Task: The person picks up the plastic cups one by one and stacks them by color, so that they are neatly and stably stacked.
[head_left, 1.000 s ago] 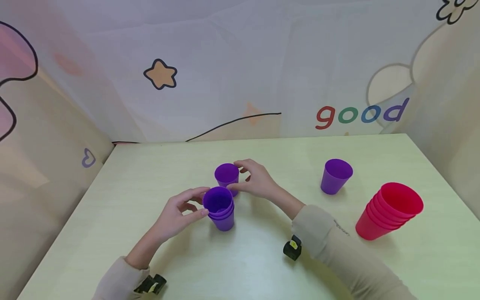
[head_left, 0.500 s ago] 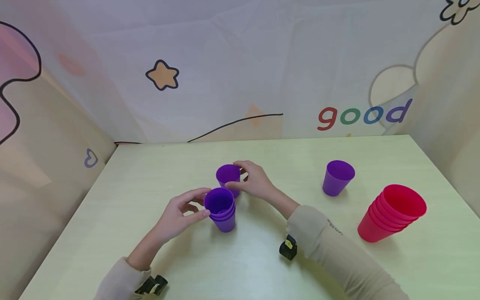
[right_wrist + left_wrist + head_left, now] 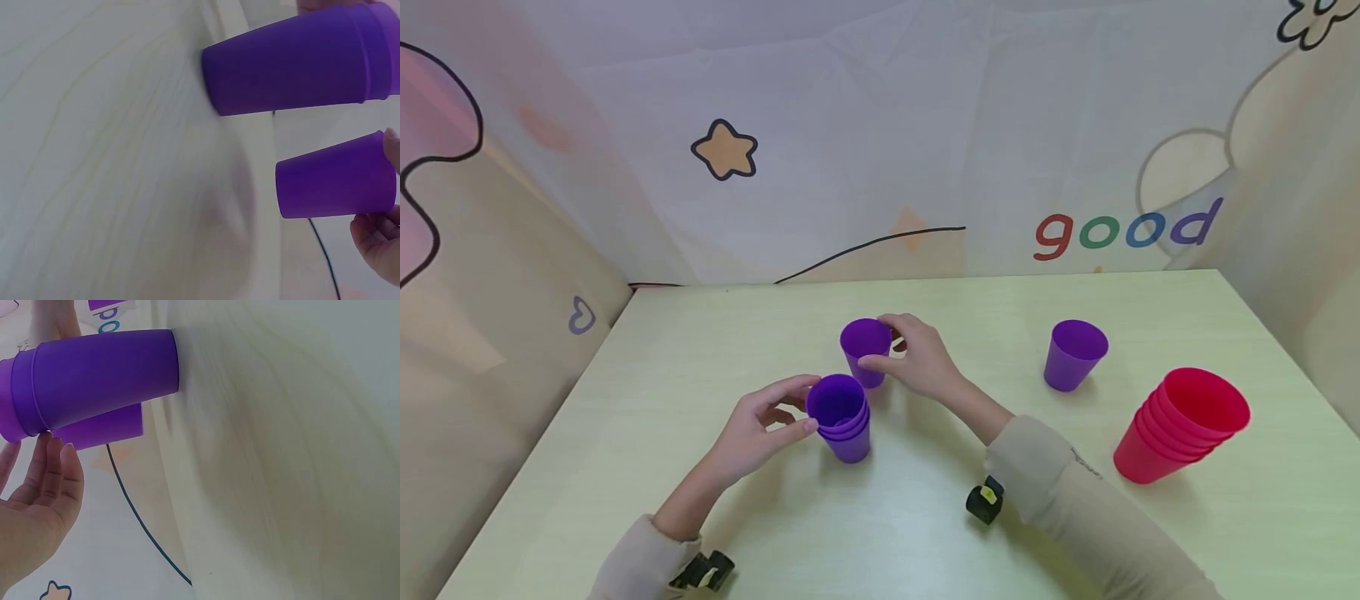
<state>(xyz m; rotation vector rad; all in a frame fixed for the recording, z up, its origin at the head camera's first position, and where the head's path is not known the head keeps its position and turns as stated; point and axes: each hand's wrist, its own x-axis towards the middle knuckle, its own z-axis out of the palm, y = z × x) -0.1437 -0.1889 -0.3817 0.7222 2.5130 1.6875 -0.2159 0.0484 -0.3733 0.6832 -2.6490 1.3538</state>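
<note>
Two or more nested purple cups [image 3: 847, 446] stand upright on the table. My left hand [image 3: 748, 433] is at the stack's left side, its thumb and fingertips touching near the rims; in the left wrist view the fingers [image 3: 53, 469] do not wrap round it. Just behind the stack, my right hand [image 3: 921, 358] pinches a single purple cup [image 3: 865, 337] by its right side, thumb in front and fingers behind. That cup [image 3: 337, 178] appears slightly raised off the table in the right wrist view. Its base is not hidden there.
Another purple cup [image 3: 1075, 357] stands apart at the back right of the pale table [image 3: 910, 533]. Nearer on the right is a stack of several red cups [image 3: 1172, 433]. A printed cloth backdrop [image 3: 850, 150] rises behind the table.
The single purple cup has shifted right and slightly back with my right hand, away from the stack. My left hand and the stack have stayed in place.
</note>
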